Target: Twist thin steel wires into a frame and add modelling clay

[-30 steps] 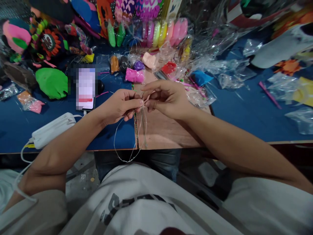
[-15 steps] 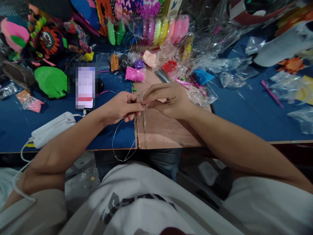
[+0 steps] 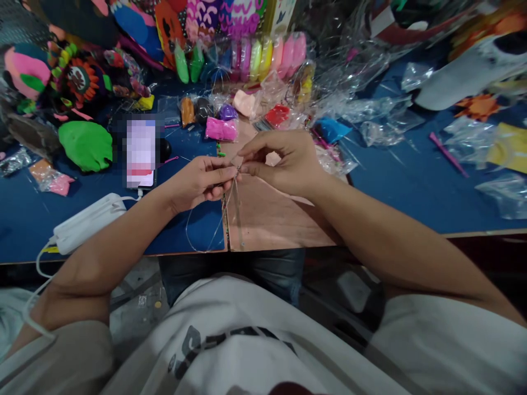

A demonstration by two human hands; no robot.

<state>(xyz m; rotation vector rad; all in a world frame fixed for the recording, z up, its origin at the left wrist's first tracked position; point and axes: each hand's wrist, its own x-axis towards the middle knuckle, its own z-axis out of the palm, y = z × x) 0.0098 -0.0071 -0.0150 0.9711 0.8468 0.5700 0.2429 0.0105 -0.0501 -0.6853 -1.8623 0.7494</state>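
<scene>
A thin silvery wire (image 3: 235, 186) is pinched between my two hands, which meet over the front of the table. My left hand (image 3: 206, 178) is closed, its thumb and forefinger on the wire and the other fingers curled beneath. From the right, my right hand (image 3: 284, 162) pinches the same spot with thumb and forefinger. Where the fingertips meet, the wire looks bunched or twisted, too small to make out. Below the hands it hangs in a loose loop near the table's front edge. Under my right hand lies a pale wooden board (image 3: 280, 219).
A phone (image 3: 140, 153) and a white power bank (image 3: 88, 222) with cables lie left, beside a green clay piece (image 3: 85, 145). Behind the hands are bagged clay lumps, including a pink pack (image 3: 221, 129). A purple stick (image 3: 448, 154) and plastic bags lie right.
The hanging wire loop has risen and become narrower. My right hand's fingers have shifted slightly at the pinch, and both hands still hold the wire. The view has moved a little.
</scene>
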